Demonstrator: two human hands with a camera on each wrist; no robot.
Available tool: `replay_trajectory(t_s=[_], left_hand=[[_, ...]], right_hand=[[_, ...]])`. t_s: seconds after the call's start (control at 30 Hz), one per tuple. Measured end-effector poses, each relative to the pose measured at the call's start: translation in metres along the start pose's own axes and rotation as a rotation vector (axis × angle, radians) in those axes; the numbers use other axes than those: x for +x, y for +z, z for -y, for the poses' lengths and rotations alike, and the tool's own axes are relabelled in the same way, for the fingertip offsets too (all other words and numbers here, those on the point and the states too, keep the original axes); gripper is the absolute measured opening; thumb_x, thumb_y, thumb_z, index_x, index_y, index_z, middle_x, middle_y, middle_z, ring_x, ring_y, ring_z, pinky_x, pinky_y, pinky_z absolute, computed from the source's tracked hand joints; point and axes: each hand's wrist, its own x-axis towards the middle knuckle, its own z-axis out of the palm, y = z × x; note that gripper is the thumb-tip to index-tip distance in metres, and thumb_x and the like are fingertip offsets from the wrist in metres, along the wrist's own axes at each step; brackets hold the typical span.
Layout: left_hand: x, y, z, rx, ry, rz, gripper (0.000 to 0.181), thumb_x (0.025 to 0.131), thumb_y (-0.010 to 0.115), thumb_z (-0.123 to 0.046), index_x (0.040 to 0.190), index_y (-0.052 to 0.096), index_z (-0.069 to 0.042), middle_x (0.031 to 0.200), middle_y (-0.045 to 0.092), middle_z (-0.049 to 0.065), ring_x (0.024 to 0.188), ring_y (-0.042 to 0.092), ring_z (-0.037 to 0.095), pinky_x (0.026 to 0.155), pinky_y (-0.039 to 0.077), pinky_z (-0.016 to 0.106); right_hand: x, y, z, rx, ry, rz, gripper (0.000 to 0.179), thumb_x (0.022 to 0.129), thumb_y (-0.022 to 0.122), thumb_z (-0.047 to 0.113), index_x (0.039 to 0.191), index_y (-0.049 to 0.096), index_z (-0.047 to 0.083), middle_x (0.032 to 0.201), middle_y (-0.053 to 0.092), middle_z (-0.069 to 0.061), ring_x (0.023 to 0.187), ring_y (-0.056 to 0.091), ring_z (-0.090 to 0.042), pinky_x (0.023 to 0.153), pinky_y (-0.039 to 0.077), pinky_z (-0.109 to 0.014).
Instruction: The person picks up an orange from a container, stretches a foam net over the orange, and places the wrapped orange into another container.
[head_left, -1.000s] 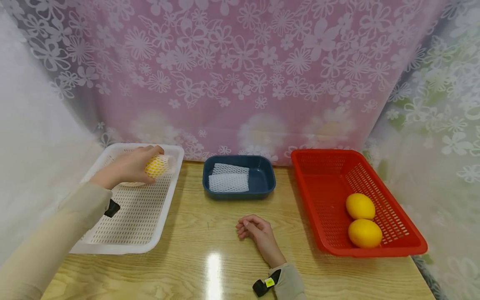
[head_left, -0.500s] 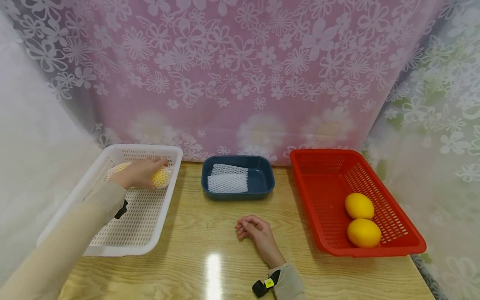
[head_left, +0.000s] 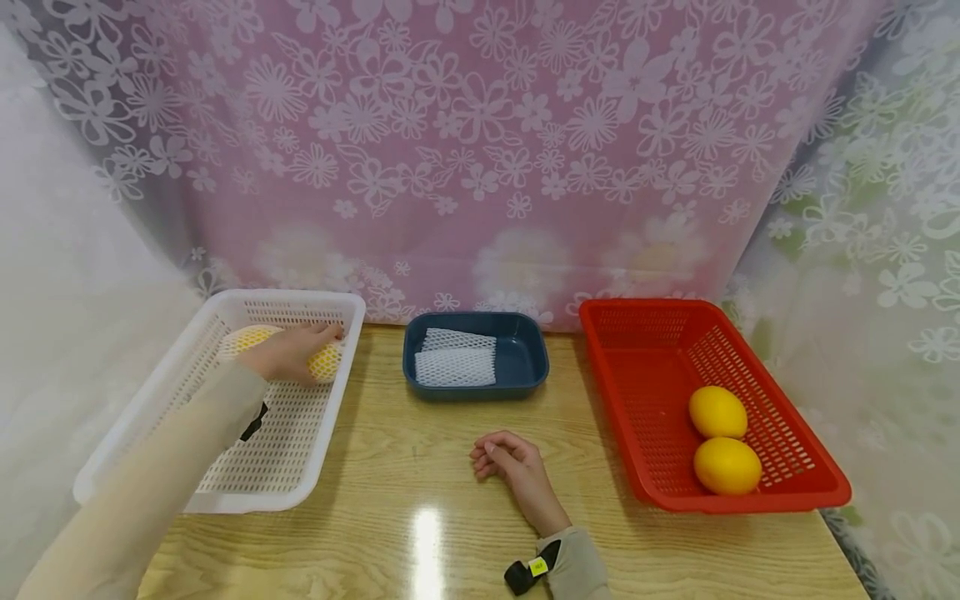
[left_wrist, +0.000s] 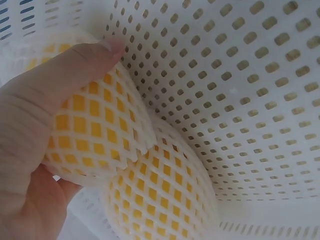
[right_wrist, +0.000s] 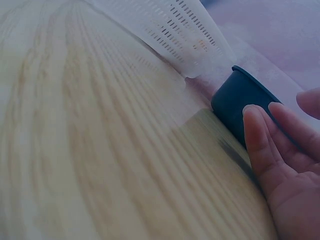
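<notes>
In the white basket (head_left: pixel 328 421) at the left, my left hand (head_left: pixel 288 353) grips a yellow oval fruit in a white foam net sleeve (head_left: pixel 325 365). The left wrist view shows the thumb lying across the sleeve of this held fruit (left_wrist: pixel 85 135). A second netted fruit (left_wrist: pixel 160 195) touches it in the basket; the head view shows this other netted fruit (head_left: pixel 251 337) partly behind the hand. My right hand (head_left: pixel 519 468) rests near the table's middle, fingers loosely curled and holding nothing. In the right wrist view, the dark blue tray (right_wrist: pixel 237 100) stands beyond its fingers.
At the back centre, the blue tray (head_left: pixel 525 358) holds white foam net sleeves (head_left: pixel 456 367). The red basket (head_left: pixel 611 400) on the right contains two bare yellow fruits (head_left: pixel 727 467). A pink floral curtain (head_left: pixel 480 167) hangs behind the wooden table (head_left: pixel 405 467).
My left hand has lowered the netted fruit from the white basket's rim height into the basket, beside the other one. It still holds the fruit. The right hand has stayed in place.
</notes>
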Motion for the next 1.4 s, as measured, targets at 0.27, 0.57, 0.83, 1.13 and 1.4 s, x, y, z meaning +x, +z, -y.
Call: replay_trajectory(t_s=[0.27,0.57,0.83,1.13,1.4], left_hand=[[-0.003,0.004,0.001,0.012,-0.018,0.026,0.103,0.072,0.088,-0.018,0.154,0.029,-0.003,0.153,0.035,0.024,0.136,0.035,0.048,0.103,0.037,0.06],[-0.009,-0.015,-0.018,-0.05,-0.067,0.063,0.096,0.076,0.086,-0.026,0.154,0.032,-0.007,0.155,0.03,0.027,0.139,0.028,0.051,0.104,0.028,0.07],[-0.018,-0.061,-0.064,0.001,0.004,-0.09,0.057,0.091,0.069,-0.02,0.142,0.046,-0.008,0.137,0.051,0.022,0.119,0.051,0.046,0.091,0.044,0.063],[-0.032,-0.052,-0.144,-0.282,0.205,-0.322,0.039,0.094,0.069,-0.023,0.129,0.058,-0.01,0.124,0.064,0.007,0.109,0.06,0.024,0.091,0.05,0.046],[-0.032,0.01,-0.208,-0.635,0.425,-0.273,0.03,0.095,0.068,-0.02,0.124,0.061,-0.016,0.119,0.064,-0.004,0.104,0.063,0.014,0.089,0.052,0.041]], right_hand=[[0.0,0.0,0.001,-0.009,0.013,-0.01,0.042,0.102,0.056,0.019,0.114,0.055,-0.022,0.104,0.061,-0.038,0.083,0.067,-0.02,0.073,0.058,-0.034],[-0.001,0.0,0.0,-0.005,0.006,-0.007,0.04,0.102,0.057,0.017,0.113,0.055,-0.022,0.102,0.064,-0.033,0.082,0.067,-0.02,0.073,0.058,-0.033],[0.0,0.001,0.001,-0.01,0.006,-0.013,0.043,0.101,0.058,0.018,0.113,0.054,-0.023,0.102,0.063,-0.034,0.082,0.067,-0.021,0.073,0.058,-0.034],[0.0,0.004,0.007,0.004,0.029,-0.018,0.041,0.102,0.056,0.019,0.114,0.055,-0.021,0.101,0.066,-0.029,0.081,0.067,-0.022,0.071,0.058,-0.035],[-0.001,0.014,0.06,-0.248,0.136,-0.068,0.033,0.101,0.057,0.016,0.115,0.06,-0.013,0.1,0.069,-0.022,0.082,0.066,-0.031,0.074,0.057,-0.04]])
